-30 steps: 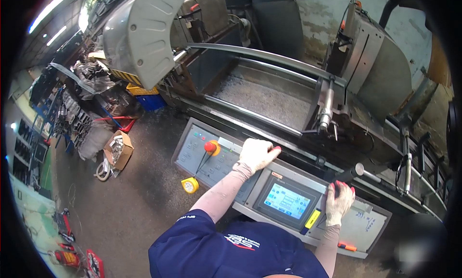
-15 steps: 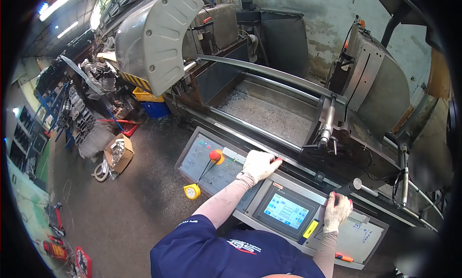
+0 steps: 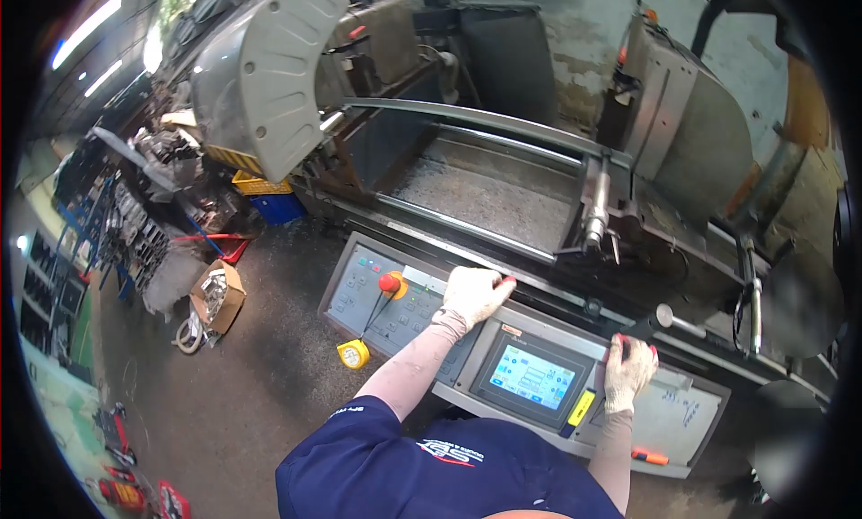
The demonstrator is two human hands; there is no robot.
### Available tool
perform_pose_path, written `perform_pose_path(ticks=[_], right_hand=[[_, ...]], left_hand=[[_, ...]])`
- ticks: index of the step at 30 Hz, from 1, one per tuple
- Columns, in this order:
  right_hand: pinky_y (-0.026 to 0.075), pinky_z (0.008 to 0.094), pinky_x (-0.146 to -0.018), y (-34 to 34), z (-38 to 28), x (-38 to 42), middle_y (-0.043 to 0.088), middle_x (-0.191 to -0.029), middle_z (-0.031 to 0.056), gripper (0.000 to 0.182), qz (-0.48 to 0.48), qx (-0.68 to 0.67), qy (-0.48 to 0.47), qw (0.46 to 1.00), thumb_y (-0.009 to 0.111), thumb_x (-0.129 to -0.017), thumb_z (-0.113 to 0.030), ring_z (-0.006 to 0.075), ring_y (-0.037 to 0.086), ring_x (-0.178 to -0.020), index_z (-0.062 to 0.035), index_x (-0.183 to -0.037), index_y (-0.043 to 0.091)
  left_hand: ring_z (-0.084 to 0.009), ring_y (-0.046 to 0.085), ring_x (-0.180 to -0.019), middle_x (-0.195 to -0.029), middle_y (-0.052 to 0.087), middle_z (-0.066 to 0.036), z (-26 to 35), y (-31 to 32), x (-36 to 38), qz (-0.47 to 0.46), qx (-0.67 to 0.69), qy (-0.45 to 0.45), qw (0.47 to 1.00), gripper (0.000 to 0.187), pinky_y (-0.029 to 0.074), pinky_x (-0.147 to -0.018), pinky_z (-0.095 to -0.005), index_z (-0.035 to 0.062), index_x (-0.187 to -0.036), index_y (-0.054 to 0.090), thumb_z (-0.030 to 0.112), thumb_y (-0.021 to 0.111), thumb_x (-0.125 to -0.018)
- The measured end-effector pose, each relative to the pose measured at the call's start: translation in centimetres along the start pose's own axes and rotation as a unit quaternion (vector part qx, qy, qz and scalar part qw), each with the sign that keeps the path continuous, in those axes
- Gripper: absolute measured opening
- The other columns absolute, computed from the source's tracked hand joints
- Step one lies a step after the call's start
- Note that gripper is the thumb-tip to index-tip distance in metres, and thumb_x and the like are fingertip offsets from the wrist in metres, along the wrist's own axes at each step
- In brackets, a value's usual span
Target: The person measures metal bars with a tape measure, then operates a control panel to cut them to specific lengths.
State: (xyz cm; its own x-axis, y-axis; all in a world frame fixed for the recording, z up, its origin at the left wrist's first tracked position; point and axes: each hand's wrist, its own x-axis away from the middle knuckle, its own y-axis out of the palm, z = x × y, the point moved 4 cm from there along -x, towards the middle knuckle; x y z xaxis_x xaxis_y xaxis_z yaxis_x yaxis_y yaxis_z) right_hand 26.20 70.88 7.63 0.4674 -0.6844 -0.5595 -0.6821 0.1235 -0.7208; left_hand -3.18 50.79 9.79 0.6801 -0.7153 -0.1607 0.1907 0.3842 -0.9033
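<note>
Head view: a control panel (image 3: 355, 294) frames the lit touchscreen (image 3: 532, 377), the landmark for all positions here. The gloved left hand (image 3: 474, 294) rests on the panel's upper edge, above and left of the touchscreen, its fingers bent and close together; whether they grip the edge cannot be told. The gloved right hand (image 3: 631, 371) lies right of the touchscreen, red-tipped fingers curled over the same edge, their grip likewise indeterminable. Left of the touchscreen are a red mushroom button (image 3: 389, 283) and a yellow tape measure (image 3: 354, 354); to its lower right, an orange object (image 3: 650, 457).
</note>
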Motion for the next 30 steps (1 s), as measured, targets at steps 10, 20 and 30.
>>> perform_pose_path(ticks=[10,20,30], right_hand=[[0.038,0.0486,-0.108,-0.4,0.4,-0.2,0.07,-0.09,0.0045,0.02,-0.013,0.01,0.016,1.0,0.073,-0.09,-0.032,0.0254,0.065,-0.096,-0.012,-0.091,0.074],[0.036,0.0479,-0.109,-0.2,0.8,-0.1,0.071,-0.09,0.005,0.022,-0.03,0.008,0.026,0.999,0.073,-0.091,-0.032,0.0249,0.066,-0.097,-0.0109,-0.092,0.074],[0.039,0.0474,-0.108,-0.1,0.2,-0.3,0.071,-0.087,0.0051,0.018,-0.017,0.001,0.019,1.0,0.075,-0.088,-0.03,0.0246,0.067,-0.093,-0.0119,-0.092,0.076]], left_hand=[[-0.034,0.069,-0.066,-0.066,0.066,-0.017,0.3,1.7,-0.4,0.057,0.013,0.014,0.998,0.047,0.051,-0.065,-0.0427,0.0073,-0.072,0.073,0.049,0.063,-0.093],[-0.0334,0.067,-0.063,-0.067,0.067,-0.016,0.2,1.9,-0.5,0.04,0.008,-0.008,0.999,0.048,0.051,-0.064,-0.0421,0.0069,-0.073,0.073,0.049,0.063,-0.094],[-0.0309,0.074,-0.083,-0.083,0.074,-0.016,0.1,1.2,-0.4,-0.014,0.001,-0.029,0.999,0.05,0.055,-0.079,-0.0396,0.0087,-0.091,0.078,0.054,0.057,-0.096]])
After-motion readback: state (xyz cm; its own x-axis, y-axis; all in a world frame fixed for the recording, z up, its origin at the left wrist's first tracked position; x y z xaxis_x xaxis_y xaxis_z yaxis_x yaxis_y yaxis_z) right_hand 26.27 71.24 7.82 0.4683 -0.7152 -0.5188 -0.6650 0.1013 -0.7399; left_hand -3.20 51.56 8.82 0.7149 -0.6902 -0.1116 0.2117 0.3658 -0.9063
